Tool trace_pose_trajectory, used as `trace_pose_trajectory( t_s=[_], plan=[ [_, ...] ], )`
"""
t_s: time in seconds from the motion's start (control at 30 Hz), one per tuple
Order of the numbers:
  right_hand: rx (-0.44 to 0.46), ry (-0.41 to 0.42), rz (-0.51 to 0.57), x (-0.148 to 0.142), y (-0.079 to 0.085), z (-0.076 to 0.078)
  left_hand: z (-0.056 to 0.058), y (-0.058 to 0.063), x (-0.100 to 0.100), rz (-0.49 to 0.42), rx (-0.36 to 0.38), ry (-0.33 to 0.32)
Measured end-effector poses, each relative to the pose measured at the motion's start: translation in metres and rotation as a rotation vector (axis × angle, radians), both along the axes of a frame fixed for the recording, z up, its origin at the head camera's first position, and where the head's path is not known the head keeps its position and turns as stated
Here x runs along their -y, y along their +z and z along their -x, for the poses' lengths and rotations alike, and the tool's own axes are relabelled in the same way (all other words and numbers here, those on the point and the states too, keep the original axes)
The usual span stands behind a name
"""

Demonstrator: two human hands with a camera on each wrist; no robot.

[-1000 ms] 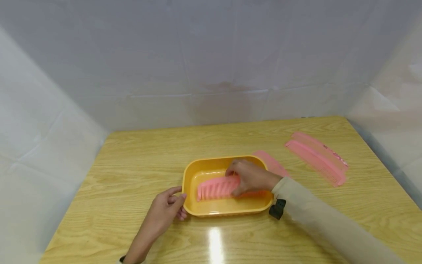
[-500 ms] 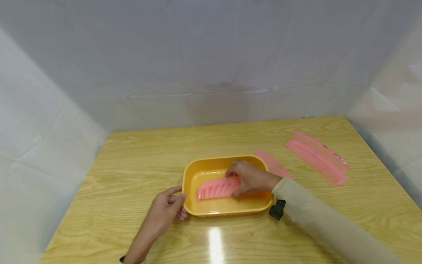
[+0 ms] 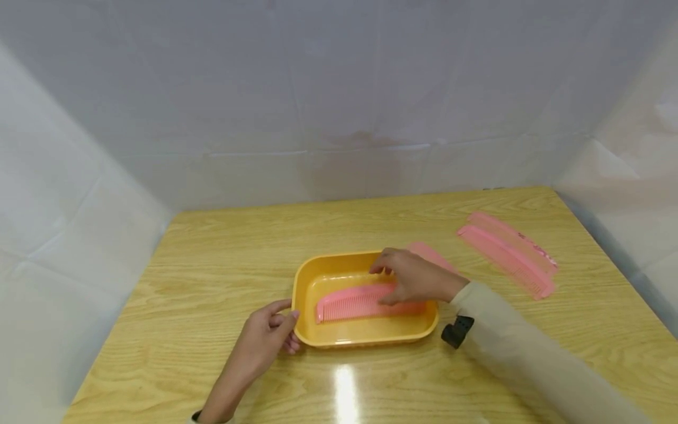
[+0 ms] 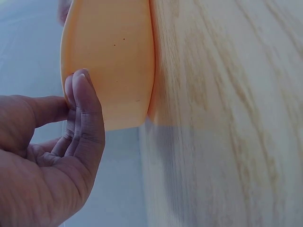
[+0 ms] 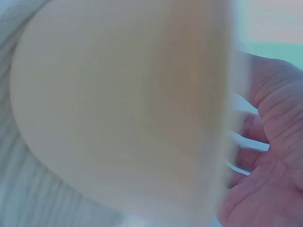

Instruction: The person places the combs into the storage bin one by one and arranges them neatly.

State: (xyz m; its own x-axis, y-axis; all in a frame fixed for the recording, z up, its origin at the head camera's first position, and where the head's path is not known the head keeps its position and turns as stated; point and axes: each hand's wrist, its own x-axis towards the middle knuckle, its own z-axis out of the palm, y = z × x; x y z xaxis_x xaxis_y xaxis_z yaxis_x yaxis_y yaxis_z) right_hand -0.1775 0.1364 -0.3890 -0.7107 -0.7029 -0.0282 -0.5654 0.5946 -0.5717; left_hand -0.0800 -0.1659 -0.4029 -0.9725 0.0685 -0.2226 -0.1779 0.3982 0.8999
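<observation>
A yellow plastic tray (image 3: 339, 341) stands on the wooden table in the head view, and a pink comb (image 3: 344, 306) lies flat inside it. My left hand (image 3: 265, 335) pinches the tray's left rim between thumb and fingers; the left wrist view shows the fingers against the tray's outer wall (image 4: 118, 61). Over the tray's right part hovers my right hand (image 3: 418, 277), its fingers loosely bent and apart, just above the comb, whose right part it partly hides. In the right wrist view, the tray's wall (image 5: 118, 104) covers the fingertips.
Behind the tray's right corner lies another pink comb (image 3: 431, 254), partly hidden by the right hand. Two more, a pink comb (image 3: 505, 259) and a flower-patterned comb (image 3: 521, 238), lie together at the table's right. Pale sheeting (image 3: 339, 106) closes off the back and sides.
The right hand has loosened from the comb and risen a little, up and to the right. The comb stays in the tray. The left hand has not moved.
</observation>
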Motion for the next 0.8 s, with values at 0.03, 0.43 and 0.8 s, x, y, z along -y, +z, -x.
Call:
trace_pose_trajectory(
  t_s=[0.03, 0.43, 0.8],
  plan=[
    [-0.005, -0.012, 0.007, -0.003, 0.002, 0.000, 0.000, 0.000, 0.000, 0.000, 0.000, -0.001],
    [-0.025, -0.116, 0.069, -0.039, 0.017, 0.005, 0.000, 0.002, -0.001, 0.011, 0.001, 0.001],
    [-0.017, -0.238, 0.072, -0.071, 0.019, 0.002, -0.002, 0.002, -0.001, 0.018, 0.005, 0.011]
  ],
)
